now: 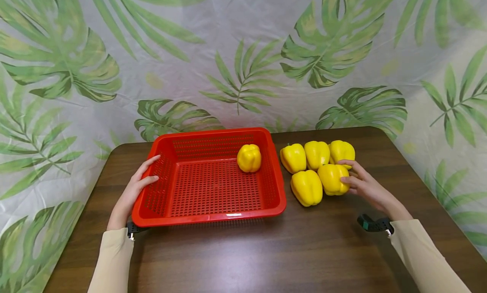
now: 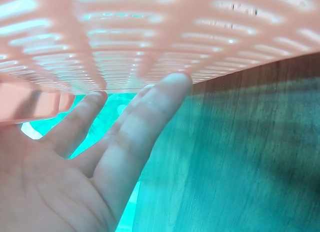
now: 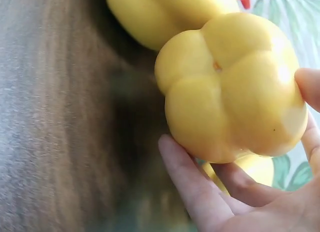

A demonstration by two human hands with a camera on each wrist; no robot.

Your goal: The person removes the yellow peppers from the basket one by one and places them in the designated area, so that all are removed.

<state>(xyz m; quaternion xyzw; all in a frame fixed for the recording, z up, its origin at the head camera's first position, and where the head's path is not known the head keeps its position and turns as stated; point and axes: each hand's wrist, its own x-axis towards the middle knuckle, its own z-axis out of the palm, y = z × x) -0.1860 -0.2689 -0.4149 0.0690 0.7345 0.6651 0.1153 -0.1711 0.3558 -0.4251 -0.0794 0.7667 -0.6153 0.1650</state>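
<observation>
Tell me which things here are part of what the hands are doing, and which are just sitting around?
In use:
- red basket, left hand resting on its side
- pepper held by the right hand
- pepper in the basket
- other peppers beside it

Just there:
- table
- leaf-print cloth

staged tabletop set — leaf-print backdrop [image 1: 243,52]

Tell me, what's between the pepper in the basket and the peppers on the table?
Only the red basket's right wall stands between the pepper inside and the table peppers, as the head view shows.
</observation>
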